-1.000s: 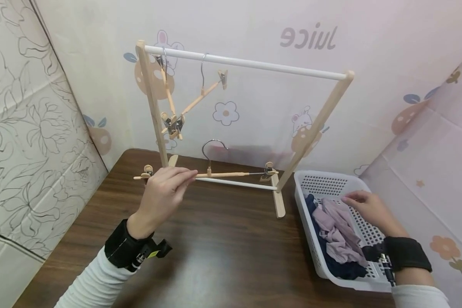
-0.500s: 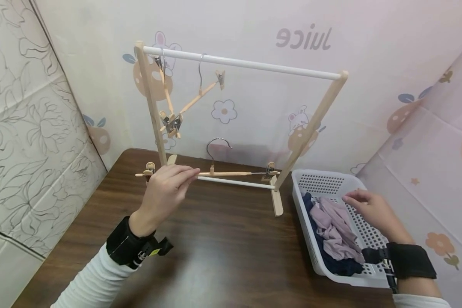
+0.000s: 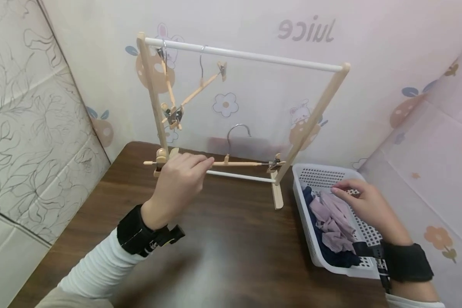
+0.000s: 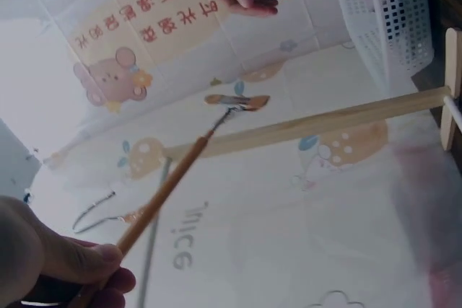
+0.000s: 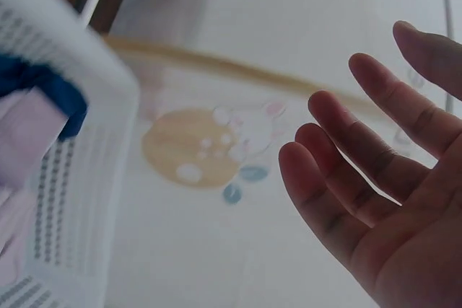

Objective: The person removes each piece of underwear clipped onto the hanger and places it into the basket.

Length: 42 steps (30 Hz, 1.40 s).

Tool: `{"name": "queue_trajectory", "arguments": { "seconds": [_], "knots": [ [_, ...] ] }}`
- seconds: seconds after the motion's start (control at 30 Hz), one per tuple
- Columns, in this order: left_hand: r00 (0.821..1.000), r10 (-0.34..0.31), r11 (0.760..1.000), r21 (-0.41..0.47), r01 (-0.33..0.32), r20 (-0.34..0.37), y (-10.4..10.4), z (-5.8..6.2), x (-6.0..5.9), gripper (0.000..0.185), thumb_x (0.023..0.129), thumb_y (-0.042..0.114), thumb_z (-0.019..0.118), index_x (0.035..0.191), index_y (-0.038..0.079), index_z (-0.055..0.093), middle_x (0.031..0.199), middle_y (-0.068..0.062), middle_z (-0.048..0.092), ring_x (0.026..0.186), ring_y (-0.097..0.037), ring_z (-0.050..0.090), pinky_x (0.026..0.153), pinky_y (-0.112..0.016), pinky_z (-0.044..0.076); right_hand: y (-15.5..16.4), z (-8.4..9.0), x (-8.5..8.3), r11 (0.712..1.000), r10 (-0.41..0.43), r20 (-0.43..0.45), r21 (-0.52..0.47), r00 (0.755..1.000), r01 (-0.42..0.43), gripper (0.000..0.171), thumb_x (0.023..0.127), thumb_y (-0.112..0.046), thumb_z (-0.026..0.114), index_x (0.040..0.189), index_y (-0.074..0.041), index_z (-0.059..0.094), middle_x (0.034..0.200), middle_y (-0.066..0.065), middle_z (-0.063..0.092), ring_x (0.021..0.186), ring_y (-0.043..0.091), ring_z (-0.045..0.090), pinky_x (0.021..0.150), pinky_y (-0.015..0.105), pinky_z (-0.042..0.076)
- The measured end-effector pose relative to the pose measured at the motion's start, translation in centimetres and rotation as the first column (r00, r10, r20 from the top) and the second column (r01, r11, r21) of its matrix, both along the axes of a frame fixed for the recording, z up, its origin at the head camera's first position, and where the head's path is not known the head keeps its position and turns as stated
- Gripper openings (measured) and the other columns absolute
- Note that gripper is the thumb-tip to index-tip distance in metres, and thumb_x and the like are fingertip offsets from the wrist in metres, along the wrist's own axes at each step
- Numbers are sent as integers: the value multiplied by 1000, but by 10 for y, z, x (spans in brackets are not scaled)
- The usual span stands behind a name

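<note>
In the head view, the left hand (image 3: 181, 182) pinches a wooden clip hanger (image 3: 231, 163) near its left end and holds it level in the air, just in front of the lower bar of the small clothes rack (image 3: 246, 55), with the metal hook pointing up. Two more hangers (image 3: 185, 96) hang crooked at the left of the white top rail. The right hand (image 3: 363, 203) is over the white basket (image 3: 304, 209) at the right of the bench (image 3: 231, 248), its loose fingers near or touching the pale purple cloth (image 3: 333, 222) on the dark blue clothes; its grip is released and it holds nothing. In the left wrist view, the fingers (image 4: 86, 265) are clenched around the hanger rod, and the far clip (image 4: 238, 101) is seen at the other end, closed and empty. In the right wrist view, the right hand shows straight, spread fingers (image 5: 346, 178) beside the basket wall, with blue and purple cloth at the left edge. To do this step well, I think it is better to keep the hanger horizontal and steady, take only one piece of cloth by its edge, and bring it to the clips so both ends can be fixed evenly.
</note>
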State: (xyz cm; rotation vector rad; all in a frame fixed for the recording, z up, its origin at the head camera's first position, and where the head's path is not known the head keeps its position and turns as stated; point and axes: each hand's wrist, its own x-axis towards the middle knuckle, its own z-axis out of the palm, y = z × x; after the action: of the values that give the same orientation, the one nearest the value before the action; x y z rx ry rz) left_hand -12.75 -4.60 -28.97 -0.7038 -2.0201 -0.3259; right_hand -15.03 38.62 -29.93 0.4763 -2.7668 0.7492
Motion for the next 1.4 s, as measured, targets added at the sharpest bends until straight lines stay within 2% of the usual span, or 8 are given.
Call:
{"name": "queue_trajectory", "arguments": {
  "seconds": [0.1,0.3,0.43,0.53,0.77,0.9,1.1,1.4],
  "knots": [
    [999,40,997,-61,-41,-11,9,20,4,20,84,-7,62,95,2,76,87,-9,75,75,-23,69,59,-32,50,-13,3,4,999,46,-32,-17,998,-46,14,94,-15,65,101,-5,72,97,-14,62,90,-19,46,72,2,41],
    [991,128,988,-80,-131,-36,23,57,-4,24,82,-11,51,75,3,69,69,-6,66,59,-21,58,52,-32,42,-36,7,0,987,158,-129,-16,979,-162,10,90,-6,68,99,-4,72,96,11,68,92,-21,48,72,0,43],
    [960,278,953,-135,-272,23,35,80,-20,29,81,-11,46,62,8,57,57,-1,47,52,-16,41,47,-30,31,-49,-1,-1,974,209,-111,-60,972,-216,11,88,-2,69,98,-4,72,97,13,69,93,-19,51,73,4,47],
    [924,369,920,-182,-347,100,46,95,-35,29,86,-7,45,66,8,61,59,0,46,54,-15,39,46,-27,25,-55,-6,1,972,212,-62,-87,975,-217,12,90,-3,67,101,-6,72,101,11,69,95,-16,52,75,9,49],
    [901,386,910,-242,-336,199,66,119,-74,29,94,0,45,82,9,69,68,-3,63,62,-18,52,52,-29,36,-67,-21,10,971,158,-67,-172,985,-168,12,91,-3,65,102,-2,70,106,14,68,100,-15,51,80,8,46],
    [877,430,887,-284,-365,215,72,126,-92,23,97,6,50,93,8,72,76,-6,68,68,-19,62,60,-33,51,-76,-25,11,967,160,-40,-192,986,-165,13,93,-6,64,104,-1,69,110,14,68,103,-13,50,83,12,47],
    [842,449,888,-257,-382,300,73,125,-106,18,97,7,55,101,8,72,83,-8,71,72,-19,64,67,-36,56,-79,-20,6,975,154,2,-163,988,-151,13,94,-12,64,104,-6,70,111,9,68,101,-11,51,84,23,50],
    [863,448,884,-262,-387,234,83,102,-120,20,97,8,52,95,6,73,77,-7,69,67,-18,62,58,-31,56,-74,-22,7,964,170,18,-212,985,-162,16,95,-12,63,109,-7,69,109,9,69,101,-6,55,84,18,50]
  ]
}}
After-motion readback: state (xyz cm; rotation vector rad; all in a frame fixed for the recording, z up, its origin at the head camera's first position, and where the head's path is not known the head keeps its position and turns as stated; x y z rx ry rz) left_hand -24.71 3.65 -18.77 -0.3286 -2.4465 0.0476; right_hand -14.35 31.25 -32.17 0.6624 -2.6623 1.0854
